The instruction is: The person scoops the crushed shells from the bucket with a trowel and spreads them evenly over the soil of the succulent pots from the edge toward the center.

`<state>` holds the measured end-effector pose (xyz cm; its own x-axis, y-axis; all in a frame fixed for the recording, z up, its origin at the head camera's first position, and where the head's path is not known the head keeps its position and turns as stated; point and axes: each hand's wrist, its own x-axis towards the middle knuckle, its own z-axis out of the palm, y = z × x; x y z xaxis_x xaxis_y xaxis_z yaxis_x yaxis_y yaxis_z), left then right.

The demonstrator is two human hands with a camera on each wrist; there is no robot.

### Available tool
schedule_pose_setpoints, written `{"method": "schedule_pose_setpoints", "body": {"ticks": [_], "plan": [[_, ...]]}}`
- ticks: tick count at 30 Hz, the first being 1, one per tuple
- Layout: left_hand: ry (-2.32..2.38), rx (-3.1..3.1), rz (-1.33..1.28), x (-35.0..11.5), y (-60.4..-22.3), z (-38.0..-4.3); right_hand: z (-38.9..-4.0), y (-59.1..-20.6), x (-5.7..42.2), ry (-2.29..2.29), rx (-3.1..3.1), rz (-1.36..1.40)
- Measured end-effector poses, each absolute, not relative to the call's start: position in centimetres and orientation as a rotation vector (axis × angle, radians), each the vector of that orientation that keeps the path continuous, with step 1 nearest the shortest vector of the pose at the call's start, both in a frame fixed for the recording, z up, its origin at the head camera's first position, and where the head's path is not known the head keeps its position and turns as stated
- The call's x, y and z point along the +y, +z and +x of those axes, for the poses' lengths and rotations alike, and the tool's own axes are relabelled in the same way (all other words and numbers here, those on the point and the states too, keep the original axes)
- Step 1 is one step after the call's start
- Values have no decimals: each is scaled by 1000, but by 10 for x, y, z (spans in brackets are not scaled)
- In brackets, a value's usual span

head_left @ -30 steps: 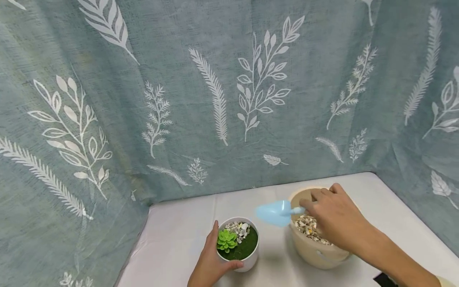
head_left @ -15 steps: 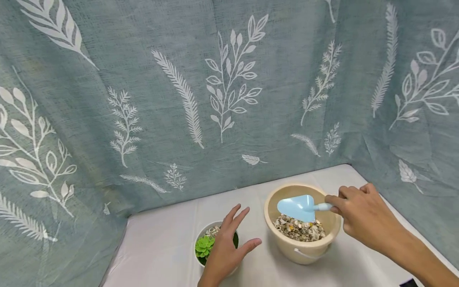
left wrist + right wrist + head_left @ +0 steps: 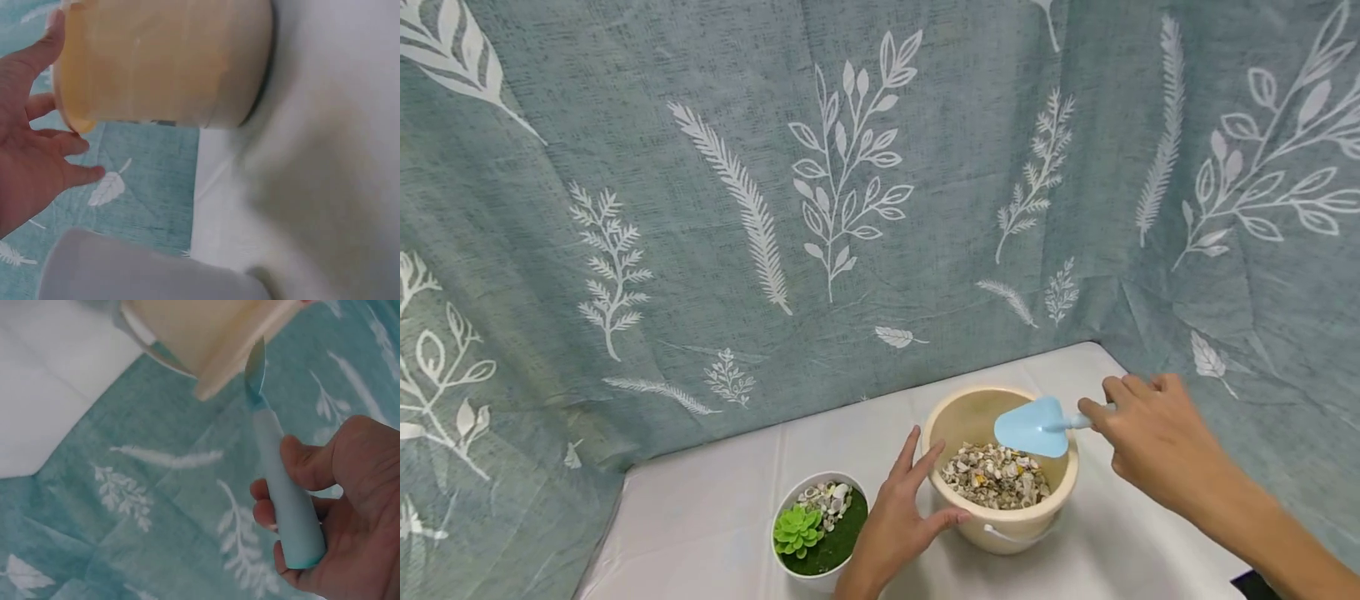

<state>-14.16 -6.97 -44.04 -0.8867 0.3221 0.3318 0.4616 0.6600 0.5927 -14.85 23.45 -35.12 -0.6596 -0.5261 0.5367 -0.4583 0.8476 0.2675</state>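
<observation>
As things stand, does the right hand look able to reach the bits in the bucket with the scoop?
Probably yes: the right hand holds the scoop at the open bucket, and no obstacle shows between it and the bits. The left hand, on the bucket's other side, leaves the way free.

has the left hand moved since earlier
Yes: in the head view, the left hand moved right, from around the white pot to the beige bucket.

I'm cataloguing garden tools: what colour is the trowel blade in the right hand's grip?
The trowel blade is light blue; it shows best in the head view.
</observation>
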Motion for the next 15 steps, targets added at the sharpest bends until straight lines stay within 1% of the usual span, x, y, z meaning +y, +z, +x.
{"method": "schedule_pose_setpoints", "body": {"ticks": [5,9,15], "plan": [[-1121,-2613,-646,-60,-450,-142,-168,-347,221,-381,-2377,847],[-1152,-2564,-661,-53,-451,-142,-181,-348,206,-485,-2309,914],[-1145,-2563,-642,-59,-451,-137,-196,-359,176,-579,-2271,975]]}}
